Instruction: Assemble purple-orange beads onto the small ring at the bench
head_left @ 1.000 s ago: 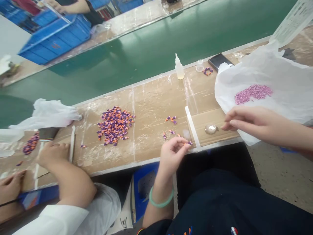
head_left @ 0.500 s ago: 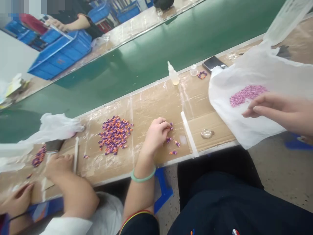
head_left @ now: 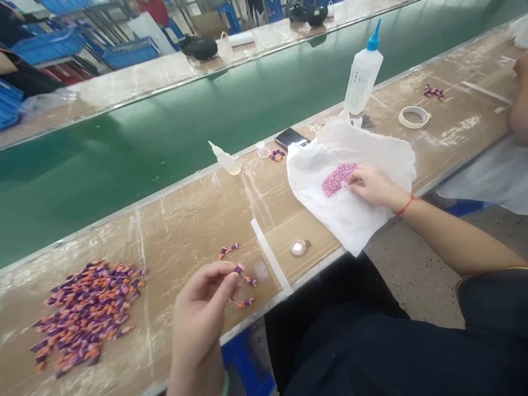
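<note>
Between the thumb and forefinger of my left hand (head_left: 208, 308) is a small purple and orange piece (head_left: 240, 268), held up above the table. Several like it, such as a loose piece (head_left: 246, 302), lie just beyond these fingers. A large pile of purple-orange pieces (head_left: 88, 313) spreads to the left. My right hand (head_left: 373, 186) reaches to the edge of a heap of tiny pink pieces (head_left: 339, 179) on a white plastic sheet (head_left: 358, 228). Its fingertips are pinched together; anything between them is too small to make out.
A white strip (head_left: 271, 256) and a small clear round dish (head_left: 299, 247) lie between my hands. Farther back are a dropper bottle (head_left: 225, 159), a ring of pieces (head_left: 276, 155), a phone (head_left: 291, 138), a large glue bottle (head_left: 363, 77) and a tape roll (head_left: 414, 117). Another person's arm (head_left: 518, 104) is at right.
My view has swung to the right. My left hand has lifted a purple-orange piece off the table. My right hand has come down from above the sheet onto the pink heap.
</note>
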`<state>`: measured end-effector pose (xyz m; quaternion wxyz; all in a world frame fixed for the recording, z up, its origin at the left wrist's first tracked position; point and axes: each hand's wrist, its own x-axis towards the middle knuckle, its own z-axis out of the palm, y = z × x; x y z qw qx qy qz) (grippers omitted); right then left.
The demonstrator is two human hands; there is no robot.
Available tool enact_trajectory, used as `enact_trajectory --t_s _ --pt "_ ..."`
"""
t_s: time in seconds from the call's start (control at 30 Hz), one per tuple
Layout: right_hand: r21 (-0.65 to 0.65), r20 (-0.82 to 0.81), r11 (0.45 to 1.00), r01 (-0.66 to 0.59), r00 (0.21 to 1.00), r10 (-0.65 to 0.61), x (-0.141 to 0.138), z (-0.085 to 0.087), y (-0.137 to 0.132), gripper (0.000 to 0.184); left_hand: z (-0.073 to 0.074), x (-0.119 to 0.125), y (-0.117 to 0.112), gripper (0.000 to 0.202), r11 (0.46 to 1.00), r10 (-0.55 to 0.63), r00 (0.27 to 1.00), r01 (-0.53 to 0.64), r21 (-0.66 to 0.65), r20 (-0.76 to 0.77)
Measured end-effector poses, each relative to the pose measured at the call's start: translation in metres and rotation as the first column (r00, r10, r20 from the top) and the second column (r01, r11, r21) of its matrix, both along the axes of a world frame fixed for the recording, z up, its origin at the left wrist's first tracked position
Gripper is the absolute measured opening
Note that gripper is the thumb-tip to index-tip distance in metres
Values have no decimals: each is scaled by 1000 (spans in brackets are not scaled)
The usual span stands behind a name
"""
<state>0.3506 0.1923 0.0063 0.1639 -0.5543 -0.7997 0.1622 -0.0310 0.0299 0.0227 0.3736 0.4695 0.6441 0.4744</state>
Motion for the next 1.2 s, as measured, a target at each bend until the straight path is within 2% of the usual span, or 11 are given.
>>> enact_trajectory --t_s 0.13,0.3,0.43,0.53,0.6,0.67,0.73,0.83,0.93,1.07,1.2 --pt "37 10 999 -36 999 36 -3 -11 9 10 -10 13 -11 17 997 -73 981 71 15 180" --pt "72 47 993 -92 995 88 -5 -16 9 12 -16 25 -20 13 992 -124 961 115 52 249" --pt "124 8 988 -90 996 90 -7 -14 0 12 -20 34 -23 11 990 -132 948 114 78 291" --pt "164 -70 979 -124 988 137 -12 -1 -17 12 -19 45 -21 9 983 -167 940 136 122 297" --pt "190 -162 961 -201 959 233 -18 14 -32 14 -14 57 -15 7 969 -232 934 196 154 273" --pt "227 -300 925 -305 882 364 -28 31 -48 14 -5 73 -6 7 942 -320 920 284 178 224" --pt "241 -358 892 -383 819 449 -38 47 -63 13 6 91 4 9 914 -387 905 353 198 177" --pt "302 -314 841 -449 786 532 -51 63 -78 12 19 114 17 9 901 -414 894 376 218 172" --pt "374 -215 789 -487 782 585 -58 70 -85 12 23 127 22 11 910 -398 895 358 209 203" --pt "423 -89 736 -529 784 615 -63 75 -90 13 22 132 20 11 913 -386 907 351 207 166" --pt "398 -2 713 -577 777 629 -67 79 -93 15 24 132 17 12 911 -387 917 365 191 98"
